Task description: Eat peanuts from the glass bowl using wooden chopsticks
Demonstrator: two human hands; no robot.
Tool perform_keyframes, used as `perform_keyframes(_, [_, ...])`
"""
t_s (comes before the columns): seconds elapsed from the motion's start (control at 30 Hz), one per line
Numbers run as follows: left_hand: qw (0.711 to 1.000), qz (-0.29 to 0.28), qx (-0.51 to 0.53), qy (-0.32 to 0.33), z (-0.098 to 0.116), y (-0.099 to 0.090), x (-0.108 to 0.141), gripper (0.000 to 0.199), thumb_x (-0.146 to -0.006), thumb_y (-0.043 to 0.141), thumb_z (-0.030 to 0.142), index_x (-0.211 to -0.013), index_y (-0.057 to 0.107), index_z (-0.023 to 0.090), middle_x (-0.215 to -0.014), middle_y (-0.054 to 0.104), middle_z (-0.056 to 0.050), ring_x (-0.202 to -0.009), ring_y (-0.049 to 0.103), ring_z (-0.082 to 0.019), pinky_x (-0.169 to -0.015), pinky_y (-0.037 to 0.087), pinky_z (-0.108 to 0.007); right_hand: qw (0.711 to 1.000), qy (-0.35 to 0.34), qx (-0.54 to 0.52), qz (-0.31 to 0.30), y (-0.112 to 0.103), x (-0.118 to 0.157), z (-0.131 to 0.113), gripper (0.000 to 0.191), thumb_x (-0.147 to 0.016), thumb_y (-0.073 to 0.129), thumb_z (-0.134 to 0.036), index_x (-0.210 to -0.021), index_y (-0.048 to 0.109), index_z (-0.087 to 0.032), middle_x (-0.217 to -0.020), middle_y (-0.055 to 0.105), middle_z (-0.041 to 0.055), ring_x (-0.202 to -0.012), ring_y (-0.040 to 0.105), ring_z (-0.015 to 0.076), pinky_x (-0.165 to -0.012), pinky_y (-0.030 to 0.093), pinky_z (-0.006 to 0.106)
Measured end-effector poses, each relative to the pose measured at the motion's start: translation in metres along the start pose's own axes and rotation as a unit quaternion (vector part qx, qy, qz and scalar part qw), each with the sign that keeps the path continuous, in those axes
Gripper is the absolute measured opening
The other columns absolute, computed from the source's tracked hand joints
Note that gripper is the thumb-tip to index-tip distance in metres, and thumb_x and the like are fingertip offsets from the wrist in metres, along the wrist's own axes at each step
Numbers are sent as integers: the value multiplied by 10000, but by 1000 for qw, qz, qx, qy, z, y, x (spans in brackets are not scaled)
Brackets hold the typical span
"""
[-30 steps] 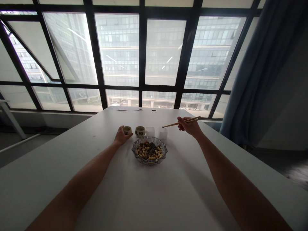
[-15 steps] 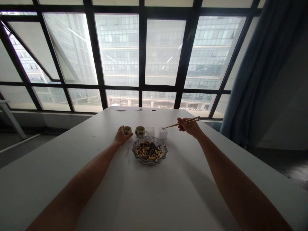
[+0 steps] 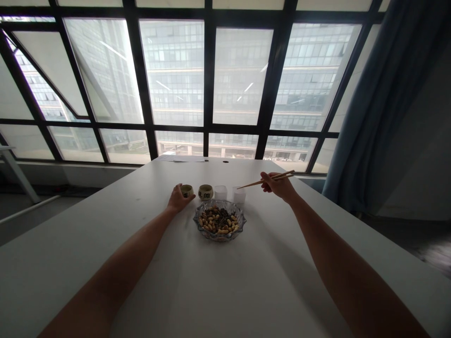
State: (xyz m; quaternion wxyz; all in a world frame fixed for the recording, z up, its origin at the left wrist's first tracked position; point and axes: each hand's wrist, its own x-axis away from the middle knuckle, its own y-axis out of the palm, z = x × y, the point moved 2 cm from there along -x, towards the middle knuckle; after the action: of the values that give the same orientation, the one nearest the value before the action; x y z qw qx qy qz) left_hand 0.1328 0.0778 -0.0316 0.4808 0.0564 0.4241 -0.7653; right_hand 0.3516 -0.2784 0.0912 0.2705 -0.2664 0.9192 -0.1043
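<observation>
My left hand (image 3: 179,199) is wrapped around the side of a small greenish cup (image 3: 187,190) with dark writing, at the left end of a row. Beside it stands a matching cup (image 3: 206,192), then a translucent white cup (image 3: 221,192) and a second translucent white cup (image 3: 239,195). My right hand (image 3: 276,185) grips a pair of wooden chopsticks (image 3: 253,183), whose tips are close together over the rightmost white cup. Nothing shows between the tips. In front of the row sits a scalloped glass bowl (image 3: 198,226) holding peanuts and darker seeds or nuts.
The white table (image 3: 225,291) reaches to a large framed window. Papers (image 3: 183,158) lie at its far left edge, near a small dark round hole (image 3: 225,161). A blue curtain (image 3: 362,122) hangs at the right.
The small dark piece at the chopstick tips is gone from them; where it lies inside the white cup cannot be seen. Both hands have stayed nearly still.
</observation>
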Motion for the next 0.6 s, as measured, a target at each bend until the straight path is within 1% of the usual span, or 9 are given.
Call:
perform_keyframes(0.1, [999,35,-9,21,10,-7,3,776,-692,808,468,-1306,476,128,-1367,559,-220,-1295,524,-345,-1069,433,-458,999,-10,-34,5,-2,2,-10,582,-748,709,-714,-748,692,-132,-609,698,86,-464,632,131,-422,527,217])
perform_keyframes(0.17, [995,89,-15,48,19,-14,6,628,-732,770,470,-1220,545,146,-1311,591,-197,-1288,515,-343,-1059,428,-452,999,-23,-49,-5,-2,4,-21,595,-732,713,-729,-748,694,-135,-617,700,88,-470,634,137,-425,530,228])
perform_keyframes(0.23, [989,126,-9,81,29,-19,11,375,-808,686,471,-1034,619,180,-1142,658,-149,-1175,566,-310,-986,455,-416,997,-31,-61,-39,1,9,-33,608,-718,715,-746,-728,690,-139,-592,689,79,-454,622,138,-407,516,232])
perform_keyframes(0.27, [989,118,1,95,34,-20,14,287,-842,636,477,-898,627,196,-990,676,-117,-1045,602,-282,-911,474,-389,995,-30,-63,-67,4,11,-39,614,-706,720,-752,-714,688,-139,-567,678,71,-435,610,135,-393,503,231])
perform_keyframes(0.3, [990,94,16,107,38,-19,17,301,-870,589,488,-758,601,209,-822,652,-82,-891,606,-248,-821,478,-361,993,-26,-62,-99,8,14,-44,617,-695,728,-754,-702,687,-138,-546,669,62,-422,601,131,-380,489,224])
perform_keyframes(0.33, [991,59,31,117,42,-16,20,379,-887,552,503,-637,544,218,-673,585,-46,-743,568,-211,-733,459,-335,989,-22,-58,-133,12,17,-49,611,-690,739,-745,-692,687,-137,-537,665,55,-415,596,125,-376,481,217])
perform_keyframes(0.4, [989,-5,60,136,48,-10,26,515,-895,514,540,-502,413,222,-512,418,5,-570,435,-153,-615,381,-300,979,-17,-48,-198,20,23,-58,596,-685,757,-725,-676,688,-133,-533,666,46,-410,595,115,-381,480,205])
perform_keyframes(0.47, [985,-43,86,145,51,-4,30,573,-886,501,581,-471,348,216,-477,331,27,-517,342,-121,-562,305,-285,968,-17,-34,-249,28,28,-64,577,-688,768,-703,-679,694,-131,-538,675,42,-413,602,111,-396,491,202])
perform_keyframes(0.6, [969,-161,147,117,52,4,32,618,-834,505,695,-484,370,204,-472,318,44,-489,288,-91,-516,231,-266,953,-22,-3,-303,38,32,-69,506,-702,797,-631,-688,704,-134,-572,699,38,-453,633,114,-435,518,202])
